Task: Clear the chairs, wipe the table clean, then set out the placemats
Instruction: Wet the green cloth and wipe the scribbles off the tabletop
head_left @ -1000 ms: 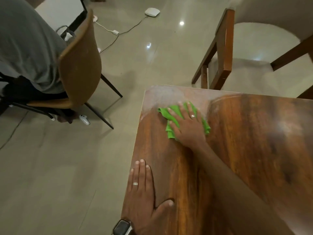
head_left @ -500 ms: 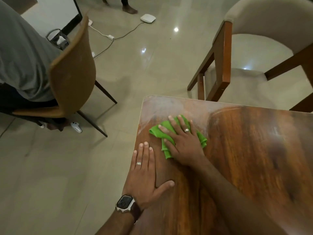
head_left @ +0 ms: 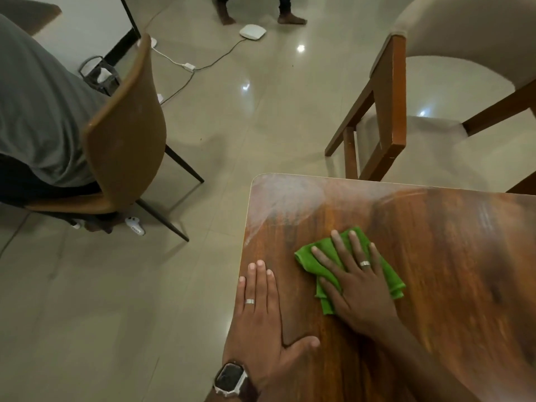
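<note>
Wiping step: right hand flat, fingers spread, pressing green cloth onto brown wooden tabletop; left hand flat, empty beside. Next: sweep hazy corner ahead.

Ringed hands, wristwatch on left

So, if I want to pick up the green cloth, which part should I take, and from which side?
Probably the bunched corner of the green cloth toward the table edge, from above. It lies flat under the right hand, and its raised folds there are free to pinch.
</note>
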